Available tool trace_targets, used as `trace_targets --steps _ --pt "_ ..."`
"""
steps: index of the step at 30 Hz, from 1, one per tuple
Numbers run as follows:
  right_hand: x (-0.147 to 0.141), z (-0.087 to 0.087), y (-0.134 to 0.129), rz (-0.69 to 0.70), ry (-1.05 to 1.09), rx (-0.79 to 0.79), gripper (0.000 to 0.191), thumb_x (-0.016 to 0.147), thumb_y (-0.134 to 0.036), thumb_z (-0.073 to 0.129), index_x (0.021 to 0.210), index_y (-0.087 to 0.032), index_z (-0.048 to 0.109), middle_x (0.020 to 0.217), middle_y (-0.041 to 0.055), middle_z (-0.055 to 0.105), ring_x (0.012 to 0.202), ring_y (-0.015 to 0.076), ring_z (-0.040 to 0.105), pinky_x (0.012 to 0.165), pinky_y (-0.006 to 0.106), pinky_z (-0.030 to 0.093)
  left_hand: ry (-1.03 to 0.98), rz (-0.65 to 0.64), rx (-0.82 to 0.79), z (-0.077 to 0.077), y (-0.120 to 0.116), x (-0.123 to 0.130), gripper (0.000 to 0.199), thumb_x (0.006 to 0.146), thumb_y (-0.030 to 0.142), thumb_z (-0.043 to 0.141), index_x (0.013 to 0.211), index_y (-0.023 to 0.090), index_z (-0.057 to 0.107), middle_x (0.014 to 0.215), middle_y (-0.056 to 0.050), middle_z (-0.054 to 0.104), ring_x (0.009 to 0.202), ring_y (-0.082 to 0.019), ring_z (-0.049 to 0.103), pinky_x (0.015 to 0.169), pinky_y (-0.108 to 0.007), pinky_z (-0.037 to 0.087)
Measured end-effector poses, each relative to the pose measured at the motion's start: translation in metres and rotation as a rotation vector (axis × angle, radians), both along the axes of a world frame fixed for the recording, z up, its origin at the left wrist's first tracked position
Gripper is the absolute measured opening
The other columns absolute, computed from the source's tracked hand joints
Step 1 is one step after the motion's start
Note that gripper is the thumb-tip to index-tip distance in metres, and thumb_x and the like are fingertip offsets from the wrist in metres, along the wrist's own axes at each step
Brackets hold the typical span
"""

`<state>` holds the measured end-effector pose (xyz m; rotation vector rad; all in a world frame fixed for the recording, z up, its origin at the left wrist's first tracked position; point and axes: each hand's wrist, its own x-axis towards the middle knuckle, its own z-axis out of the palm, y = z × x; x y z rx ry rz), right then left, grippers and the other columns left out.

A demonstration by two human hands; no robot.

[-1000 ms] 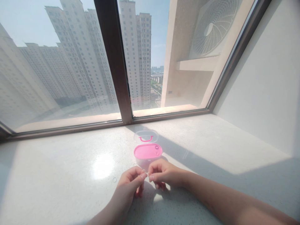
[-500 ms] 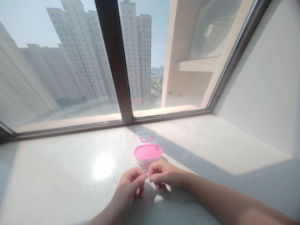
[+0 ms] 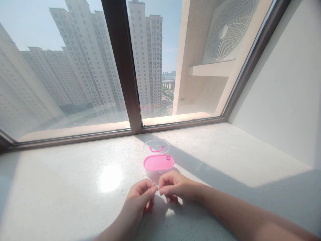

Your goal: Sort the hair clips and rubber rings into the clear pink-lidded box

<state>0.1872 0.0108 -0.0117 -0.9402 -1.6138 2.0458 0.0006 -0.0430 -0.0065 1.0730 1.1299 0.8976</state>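
Thumb and forefinger of my left hand [image 3: 141,195] are pinched on a small pale ring [image 3: 154,184]. Close beside it, my right hand [image 3: 177,185] is closed in a pinch too; what lies between its fingertips is too small to make out. Both hands are held fingertip to fingertip in front of an oval box [image 3: 152,173] with a pink top [image 3: 154,162]. A dark ring [image 3: 168,158] and a pinkish ring [image 3: 168,164] rest at the right end of that top. A thin clear ring [image 3: 122,192] lies on the sill left of my left hand.
Behind the box lies a clear oval lid [image 3: 146,147] with a pink handle [image 3: 156,151]. Another faint ring [image 3: 144,177] is by the box's left side. The speckled white sill [image 3: 62,187] runs to a brown window frame [image 3: 135,124]. A white wall [image 3: 283,100] stands at the right.
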Motion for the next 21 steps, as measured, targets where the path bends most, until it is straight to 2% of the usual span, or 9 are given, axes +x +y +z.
trace_targets --steps 21 --pt "0.0004 -0.0065 0.0013 0.005 0.008 0.005 0.017 0.073 -0.03 0.069 0.076 -0.014 0.061 0.051 -0.0039 0.061 0.037 0.0066 0.051 0.034 0.014 0.038 -0.04 0.027 -0.016 0.0013 -0.0009 0.0008 0.023 0.08 0.034 0.064 0.068 0.017 0.055 0.047 0.005 0.047 0.045 -0.009 0.04 0.048 -0.02 0.029"
